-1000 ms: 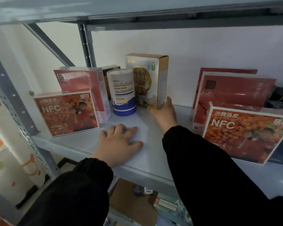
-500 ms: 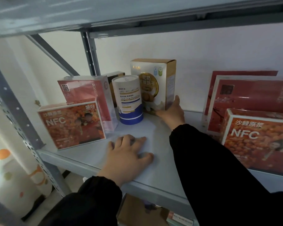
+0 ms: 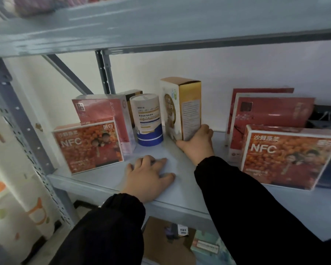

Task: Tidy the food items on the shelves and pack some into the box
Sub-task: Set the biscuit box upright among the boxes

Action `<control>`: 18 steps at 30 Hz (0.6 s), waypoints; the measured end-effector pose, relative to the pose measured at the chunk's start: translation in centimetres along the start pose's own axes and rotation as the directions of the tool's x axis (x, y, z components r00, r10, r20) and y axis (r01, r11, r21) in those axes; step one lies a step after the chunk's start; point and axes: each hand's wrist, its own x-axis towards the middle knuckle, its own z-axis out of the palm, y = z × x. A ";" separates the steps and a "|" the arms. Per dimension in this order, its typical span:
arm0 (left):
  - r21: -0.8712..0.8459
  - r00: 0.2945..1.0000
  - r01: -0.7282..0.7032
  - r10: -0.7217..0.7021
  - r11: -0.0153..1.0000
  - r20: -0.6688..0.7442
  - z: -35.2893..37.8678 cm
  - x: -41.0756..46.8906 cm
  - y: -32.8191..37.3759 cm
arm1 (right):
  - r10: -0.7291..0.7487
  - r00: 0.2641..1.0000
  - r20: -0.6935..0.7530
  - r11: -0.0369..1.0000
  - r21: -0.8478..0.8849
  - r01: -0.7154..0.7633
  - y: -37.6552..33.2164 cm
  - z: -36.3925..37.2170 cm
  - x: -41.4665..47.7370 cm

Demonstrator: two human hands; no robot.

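Observation:
A tall gold and white box (image 3: 182,108) stands on the grey shelf (image 3: 180,194), turned so its narrow side faces me. My right hand (image 3: 197,144) grips its lower corner, thumb in front and fingers round the right side. Left of it stands a white and blue canister (image 3: 148,119). My left hand (image 3: 148,175) rests flat on the shelf in front of the canister, holding nothing. An orange NFC box (image 3: 88,147) stands at the left and another NFC box (image 3: 287,157) at the right.
A pink box (image 3: 105,111) stands behind the left NFC box, and red flat boxes (image 3: 269,113) lean behind the right one. A steel upright (image 3: 21,131) frames the left edge. Another shelf (image 3: 161,25) hangs low overhead. A cardboard box (image 3: 166,240) sits on the level below.
My right hand has closed round the gold box's lower corner and turned it, so its side panel now faces me. The left hand stays flat on the shelf.

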 end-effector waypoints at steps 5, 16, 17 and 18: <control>0.015 1.000 0.004 -0.004 1.000 0.016 0.1 -0.2 0.0 | -0.101 0.994 -0.038 0.994 -0.048 0.099 -0.6 -2.1 -4.7; -0.918 0.995 -0.078 -0.028 0.390 -0.096 -0.2 0.2 3.5 | -0.251 0.967 -0.045 0.965 0.068 0.253 0.0 -6.5 -11.3; -0.953 0.994 -0.093 -0.024 0.289 -0.105 0.5 0.5 3.6 | -0.261 0.965 -0.038 0.958 0.114 0.264 0.0 -6.7 -11.4; -0.967 0.993 -0.114 -0.013 0.226 -0.120 1.0 0.5 3.7 | -0.269 0.963 -0.026 0.949 0.162 0.270 0.1 -6.8 -11.4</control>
